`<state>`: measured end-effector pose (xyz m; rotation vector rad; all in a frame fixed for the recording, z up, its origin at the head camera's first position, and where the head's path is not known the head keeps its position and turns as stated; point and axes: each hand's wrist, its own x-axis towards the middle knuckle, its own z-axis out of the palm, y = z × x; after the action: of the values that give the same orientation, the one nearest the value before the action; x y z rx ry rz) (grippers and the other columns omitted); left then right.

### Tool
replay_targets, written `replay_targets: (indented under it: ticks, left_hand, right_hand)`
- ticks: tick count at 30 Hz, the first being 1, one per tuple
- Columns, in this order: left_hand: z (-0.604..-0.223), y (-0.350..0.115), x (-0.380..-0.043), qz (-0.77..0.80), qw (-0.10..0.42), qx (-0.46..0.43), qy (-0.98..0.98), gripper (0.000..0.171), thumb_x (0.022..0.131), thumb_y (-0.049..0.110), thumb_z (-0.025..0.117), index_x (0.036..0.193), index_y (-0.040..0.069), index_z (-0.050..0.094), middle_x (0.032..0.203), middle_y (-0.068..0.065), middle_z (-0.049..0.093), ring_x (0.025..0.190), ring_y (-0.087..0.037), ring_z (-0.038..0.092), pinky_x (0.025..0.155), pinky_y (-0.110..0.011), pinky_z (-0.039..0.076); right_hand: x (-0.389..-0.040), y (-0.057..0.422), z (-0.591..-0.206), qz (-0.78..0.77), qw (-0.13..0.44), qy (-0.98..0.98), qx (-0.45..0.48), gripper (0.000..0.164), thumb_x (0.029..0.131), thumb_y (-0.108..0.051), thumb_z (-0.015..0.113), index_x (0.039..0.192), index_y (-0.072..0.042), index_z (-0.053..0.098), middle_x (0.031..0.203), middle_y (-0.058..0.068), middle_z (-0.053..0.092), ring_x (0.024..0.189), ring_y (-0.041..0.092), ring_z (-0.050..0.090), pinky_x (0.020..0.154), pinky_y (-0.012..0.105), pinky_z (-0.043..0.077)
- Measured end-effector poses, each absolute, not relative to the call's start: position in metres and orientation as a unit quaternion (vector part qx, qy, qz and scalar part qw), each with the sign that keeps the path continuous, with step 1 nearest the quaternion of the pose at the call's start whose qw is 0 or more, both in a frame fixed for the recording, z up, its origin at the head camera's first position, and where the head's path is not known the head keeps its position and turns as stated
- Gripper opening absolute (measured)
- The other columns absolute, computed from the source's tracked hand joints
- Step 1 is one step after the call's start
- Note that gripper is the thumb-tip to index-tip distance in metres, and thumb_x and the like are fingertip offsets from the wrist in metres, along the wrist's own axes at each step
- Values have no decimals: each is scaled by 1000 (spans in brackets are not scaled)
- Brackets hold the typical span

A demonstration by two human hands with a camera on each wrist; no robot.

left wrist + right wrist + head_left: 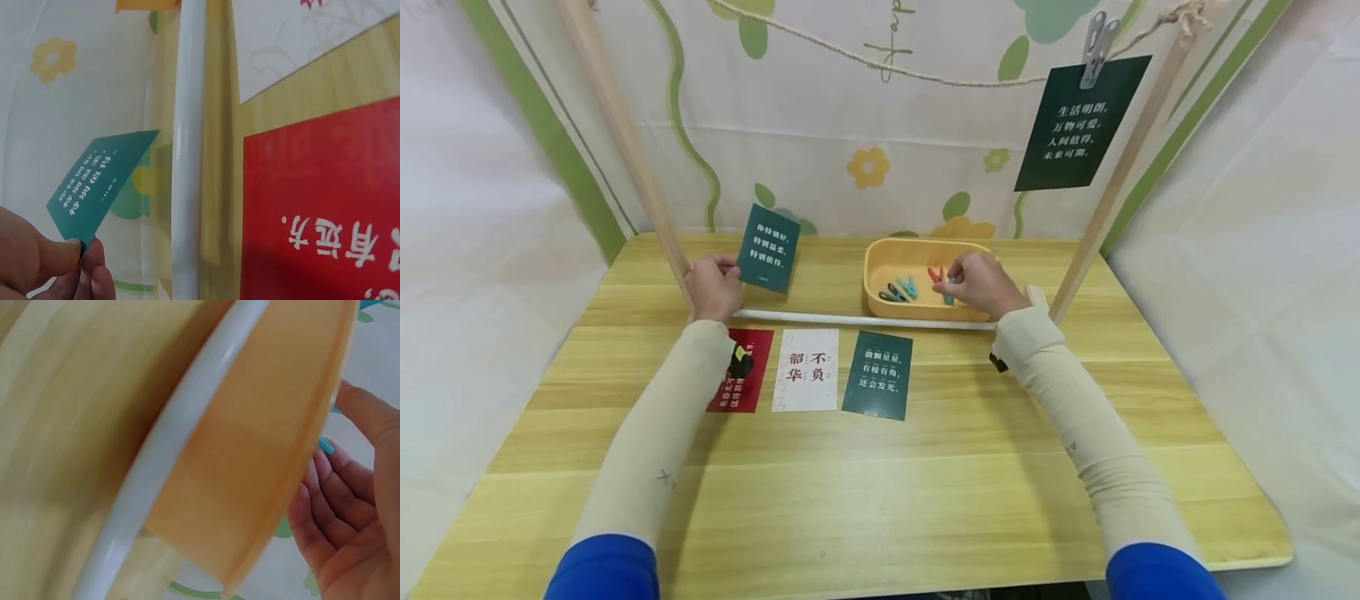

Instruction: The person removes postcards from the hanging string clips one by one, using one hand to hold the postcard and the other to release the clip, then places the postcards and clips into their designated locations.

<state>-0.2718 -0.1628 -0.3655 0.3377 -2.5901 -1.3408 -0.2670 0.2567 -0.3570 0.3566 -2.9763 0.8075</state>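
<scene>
My left hand (713, 287) pinches a dark green card (768, 248) with white writing by its edge, thumb on one face. In the left wrist view the card (103, 181) tilts up beside the white bar. Over the yellow basket (880, 308), my right hand (985, 283) pinches a teal clothespin (949, 293) between thumb and fingers. Teal bits of the clothespin (325, 445) show by the fingertips beyond the basket wall in the right wrist view. A red clothespin (935, 275), a light blue clothespin (907, 287) and dark clothespins (892, 293) lie in the basket.
A rope (880, 63) hangs between wooden posts (625, 150), with a green card (1082, 125) held at its right by a grey clip (1097, 50). A white bar (850, 319) crosses low in front. Red (758, 375), white (805, 400) and green cards (876, 404) lie nearer.
</scene>
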Motion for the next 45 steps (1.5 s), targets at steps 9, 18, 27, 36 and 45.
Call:
replay_targets:
  ticks: [9, 18, 27, 36, 45]
  left_hand:
    - [-367, -161, -274, -431, 106, 121, -888, 34, 109, 1, 47, 136, -6, 66, 130, -29, 69, 114, -39, 62, 103, -53, 53]
    - [-374, -161, -278, -275, 98, 99, -951, 30, 101, -9, 49, 123, -16, 68, 119, -37, 70, 109, -49, 68, 101, -61, 56]
    - [-381, -156, -282, -161, 102, 63, -980, 23, 95, -12, 57, 114, -20, 68, 106, -41, 70, 93, -50, 74, 77, -57, 65]
    - [-380, -152, -282, -86, 80, 58, -991, 23, 94, -8, 61, 114, -17, 71, 102, -39, 72, 89, -46, 75, 71, -54, 66]
    - [-380, -151, -282, -78, 61, 71, -993, 23, 97, -8, 57, 114, -16, 70, 99, -39, 72, 81, -43, 76, 59, -50, 64]
  right_hand:
    - [-272, 253, -362, 231, 19, -966, 117, 31, 94, -32, 83, 86, -4, 73, 80, 9, 70, 62, 16, 53, 61, 29, 44]
    - [-276, 252, -367, 222, 1, -971, 90, 32, 93, -33, 84, 85, -4, 73, 81, 9, 69, 68, 20, 55, 63, 30, 45]
    - [-279, 252, -371, 215, -23, -973, 77, 35, 92, -33, 85, 75, -6, 74, 66, 3, 60, 62, 17, 47, 58, 29, 39]
    - [-284, 250, -371, 202, -55, -976, 64, 38, 92, -35, 84, 69, -8, 72, 59, -1, 54, 59, 16, 46, 54, 28, 36]
    - [-281, 256, -368, 198, -47, -976, 73, 37, 93, -38, 83, 82, -4, 77, 72, 6, 66, 65, 19, 52, 62, 31, 43]
